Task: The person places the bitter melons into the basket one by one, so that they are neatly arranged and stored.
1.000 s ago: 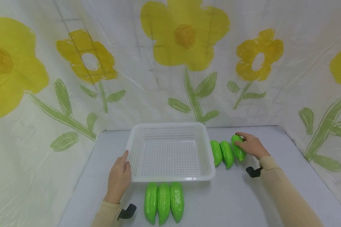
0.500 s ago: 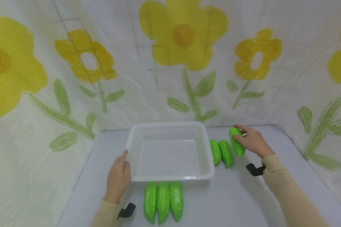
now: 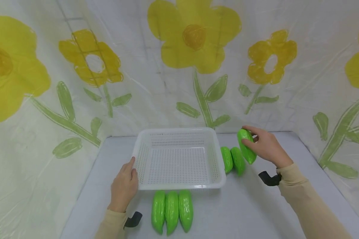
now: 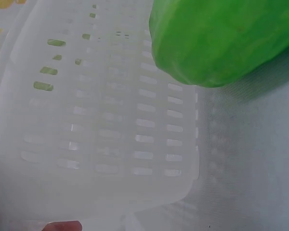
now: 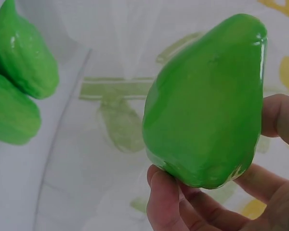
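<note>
My right hand (image 3: 266, 147) holds a long, glossy green model vegetable (image 3: 244, 142) with a tapered end, raised over the table at the back right. In the right wrist view, thumb and fingers pinch this green vegetable (image 5: 207, 106) from its sides and lower end. My left hand (image 3: 124, 186) rests at the left rim of a white perforated plastic basket (image 3: 179, 187), index finger stretched along it. A fingertip (image 4: 62, 226) shows at the basket wall (image 4: 111, 187) in the left wrist view. Inside the basket only the bare mesh bottom shows.
Two like green vegetables (image 3: 237, 161) lie right of the basket, the nearer one partly behind its rim. A row of three green vegetables (image 3: 172, 212) lies in front. A white flower-printed sheet (image 3: 173, 99) hangs behind the pale table (image 3: 242, 212).
My right hand has lifted the green vegetable off the table and carried it up and slightly left. The left hand stays at the basket rim.
</note>
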Tool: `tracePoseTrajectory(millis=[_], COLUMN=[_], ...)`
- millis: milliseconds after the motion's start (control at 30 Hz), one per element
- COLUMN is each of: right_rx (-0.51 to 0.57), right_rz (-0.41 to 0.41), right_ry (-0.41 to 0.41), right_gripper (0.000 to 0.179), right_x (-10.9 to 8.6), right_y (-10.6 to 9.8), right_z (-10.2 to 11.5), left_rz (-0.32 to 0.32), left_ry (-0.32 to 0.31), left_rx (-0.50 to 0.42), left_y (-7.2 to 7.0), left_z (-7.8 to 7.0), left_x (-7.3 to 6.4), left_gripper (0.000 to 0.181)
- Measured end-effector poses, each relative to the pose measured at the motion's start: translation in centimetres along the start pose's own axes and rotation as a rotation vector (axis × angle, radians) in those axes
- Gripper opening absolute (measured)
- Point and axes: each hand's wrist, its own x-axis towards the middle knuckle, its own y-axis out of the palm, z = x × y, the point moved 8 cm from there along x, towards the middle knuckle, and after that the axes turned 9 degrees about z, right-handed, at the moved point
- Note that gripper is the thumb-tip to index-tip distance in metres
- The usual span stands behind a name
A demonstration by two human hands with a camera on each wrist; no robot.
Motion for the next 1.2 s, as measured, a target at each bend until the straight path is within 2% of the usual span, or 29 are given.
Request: tracePoseTrajectory(millis=[233, 367, 533, 667, 767, 900, 1200], right_rx=[0.006, 0.024, 0.084, 0.181, 0.260, 0.317, 0.370], right_rz=[-0.015, -0.002, 0.049, 0.115, 0.180, 0.225, 0.276], right_ry=[-0.027, -0.043, -0.063, -0.087, -0.080, -0.068, -0.070], right_gripper=[0.055, 0.054, 0.056, 0.057, 0.059, 0.060, 0.060], right_x=[0.1, 0.8, 3.0, 5.0, 6.2, 7.5, 10.3], right_y=[-0.1, 0.7, 3.1, 5.8, 7.9, 9.7, 13.5], right_z=[1.5, 2.3, 3.8, 5.4, 6.8, 8.6, 12.7], left_rz=[0.005, -0.011, -0.022, -0.017, -0.013, -0.015, -0.035], left_ry=[-0.007, 0.002, 0.005, 0.005, 0.003, 0.002, 0.031], left_rx=[0.008, 0.008, 0.009, 0.005, 0.002, 0.002, 0.002], left_y=[-0.1, -0.1, -0.2, -0.1, -0.1, 0.0, 0.0], left_z=[0.2, 0.2, 0.3, 0.3, 0.3, 0.3, 0.0], left_x=[0.1, 0.0, 0.0, -0.1, -0.1, -0.1, -0.2], left_gripper=[0.049, 0.049, 0.048, 0.048, 0.048, 0.048, 0.048])
